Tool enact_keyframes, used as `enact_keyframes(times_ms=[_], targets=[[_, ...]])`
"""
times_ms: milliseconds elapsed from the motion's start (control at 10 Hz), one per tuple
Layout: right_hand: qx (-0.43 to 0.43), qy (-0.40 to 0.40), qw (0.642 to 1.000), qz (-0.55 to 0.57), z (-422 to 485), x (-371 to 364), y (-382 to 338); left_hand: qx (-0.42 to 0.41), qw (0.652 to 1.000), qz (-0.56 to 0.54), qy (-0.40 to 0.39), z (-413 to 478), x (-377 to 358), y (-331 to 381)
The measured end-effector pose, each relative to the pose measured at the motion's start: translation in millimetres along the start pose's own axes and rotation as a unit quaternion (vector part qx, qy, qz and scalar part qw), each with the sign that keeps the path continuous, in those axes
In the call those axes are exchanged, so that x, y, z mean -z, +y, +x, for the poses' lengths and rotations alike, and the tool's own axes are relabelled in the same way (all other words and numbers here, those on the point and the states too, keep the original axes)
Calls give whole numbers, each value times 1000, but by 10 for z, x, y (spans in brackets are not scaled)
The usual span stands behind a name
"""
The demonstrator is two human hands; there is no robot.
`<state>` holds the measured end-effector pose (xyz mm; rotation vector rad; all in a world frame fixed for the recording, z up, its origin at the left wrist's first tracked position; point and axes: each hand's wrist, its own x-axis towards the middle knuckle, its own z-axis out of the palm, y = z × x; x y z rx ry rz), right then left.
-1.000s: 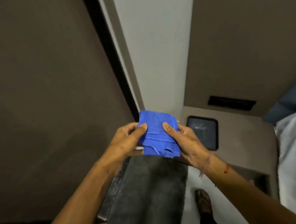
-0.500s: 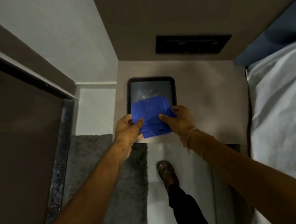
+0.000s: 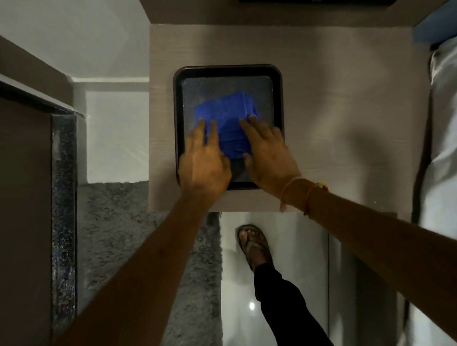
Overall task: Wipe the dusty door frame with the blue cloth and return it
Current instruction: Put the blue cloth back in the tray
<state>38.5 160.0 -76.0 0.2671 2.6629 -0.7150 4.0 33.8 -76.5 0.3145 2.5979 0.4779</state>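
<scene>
Head view: blue cloth (image 3: 225, 114) is laid folded in the black tray (image 3: 178, 101) on the table (image 3: 324, 101) — left hand (image 3: 204, 158) and right hand (image 3: 267, 155) are spread flat on it. Soft, light, floppy stuff, so it's best pinched at a folded edge.

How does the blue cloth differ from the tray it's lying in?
The blue cloth is bright, soft and folded; the tray is dark, rigid and flat with a raised rim. The cloth is smaller, covering only part of the tray's floor. Both are roughly rectangular, and both hands, left and right, rest over them.
</scene>
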Motion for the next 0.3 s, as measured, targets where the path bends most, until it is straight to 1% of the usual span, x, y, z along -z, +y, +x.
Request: enact_keyframes(times_ms=[100, 200, 300], targets=[[17, -93, 992, -82, -74, -38, -6, -26, 991, 66, -111, -26, -10, -36], [-7, -124, 985, -120, -97, 18, -76, -24, 988, 86, -125, -64, 98, -37], [-5, -118, 983, -141, -212, 165, -272, -49, 995, 66, -52, -277, 341, -47]])
